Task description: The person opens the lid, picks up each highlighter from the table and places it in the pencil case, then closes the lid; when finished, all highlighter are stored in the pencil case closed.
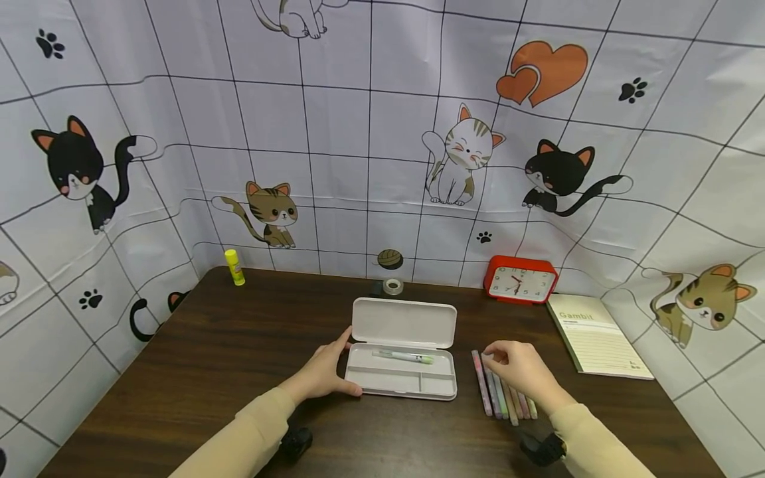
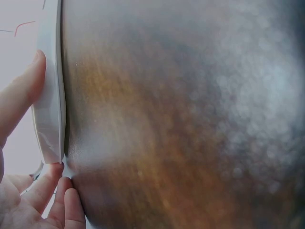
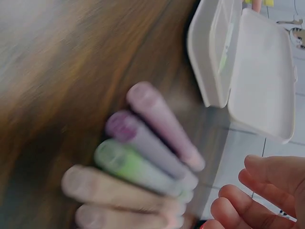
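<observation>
A white pencil case [image 1: 401, 383] lies with its lid raised at the back, and a pen with a light green end [image 1: 403, 357] rests in its rear compartment. My left hand [image 1: 319, 372] holds the case's left end, thumb on the front edge and fingers round the side; in the left wrist view the thumb [image 2: 29, 90] presses on the white wall. Right of the case, several pastel pens [image 1: 483, 385] lie side by side. Over their far ends my right hand [image 1: 518, 367] hovers, fingers loosely bent; in the right wrist view nothing is between its fingertips [image 3: 255, 164].
A roll of tape [image 1: 392, 286] sits behind the raised lid. Toward the back right stand a red clock [image 1: 520, 279] and, beside it, a notebook [image 1: 599, 336]. A yellow glue stick [image 1: 235, 267] stands at the back left. A cat-print curtain [image 1: 335, 146] encloses the dark wooden table [image 1: 251, 332].
</observation>
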Demonstrator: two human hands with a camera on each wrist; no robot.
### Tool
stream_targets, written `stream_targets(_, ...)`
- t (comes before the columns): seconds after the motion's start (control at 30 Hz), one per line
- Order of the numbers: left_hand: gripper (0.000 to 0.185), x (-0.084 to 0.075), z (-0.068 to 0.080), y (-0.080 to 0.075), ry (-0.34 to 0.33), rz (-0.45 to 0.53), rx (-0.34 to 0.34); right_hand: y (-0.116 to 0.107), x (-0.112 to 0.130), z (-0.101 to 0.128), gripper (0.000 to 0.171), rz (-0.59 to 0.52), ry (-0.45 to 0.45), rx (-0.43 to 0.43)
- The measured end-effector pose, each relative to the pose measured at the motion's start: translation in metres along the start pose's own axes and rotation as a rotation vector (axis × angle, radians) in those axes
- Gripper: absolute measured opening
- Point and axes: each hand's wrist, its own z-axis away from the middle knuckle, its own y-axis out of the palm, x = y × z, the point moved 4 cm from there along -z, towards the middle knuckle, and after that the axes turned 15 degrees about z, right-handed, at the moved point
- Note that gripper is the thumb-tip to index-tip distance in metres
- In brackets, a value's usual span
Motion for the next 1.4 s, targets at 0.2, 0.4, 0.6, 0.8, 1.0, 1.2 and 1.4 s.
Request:
stream_targets(0.2, 0.12, -0.001, 0.001, 0.001, 0.008, 0.0, 0.003, 0.003, -0.018, 0.011, 0.011, -0.009, 0.039, 0.008)
stream_targets(0.4, 0.12, -0.001, 0.001, 0.0, 0.006, -0.005, 0.0, 0.006, -0.038, 0.02, 0.011, 0.0, 0.073, -0.002)
stream_targets(0.6, 0.12, 0.001, 0.001, 0.0, 0.004, -0.005, -0.009, 0.008, -0.054, 0.027, 0.012, 0.006, 0.088, -0.011)
stream_targets(0.8, 0.121, 0.002, 0.0, 0.0, 0.002, -0.001, -0.008, 0.01, -0.062, 0.033, 0.012, 0.006, 0.112, -0.003)
stream_targets(1.0, 0.121, 0.005, -0.001, 0.0, 0.004, -0.007, -0.011, 0.013, -0.067, 0.036, 0.015, 0.02, 0.139, 0.015)
stream_targets(1.2, 0.121, 0.005, -0.001, 0.0, 0.008, -0.009, -0.011, 0.014, -0.069, 0.036, 0.027, 0.02, 0.196, 0.059)
stream_targets(1.4, 0.121, 0.004, -0.001, 0.001, -0.001, -0.003, -0.008, 0.015, -0.07, 0.036, 0.025, 0.021, 0.229, 0.062)
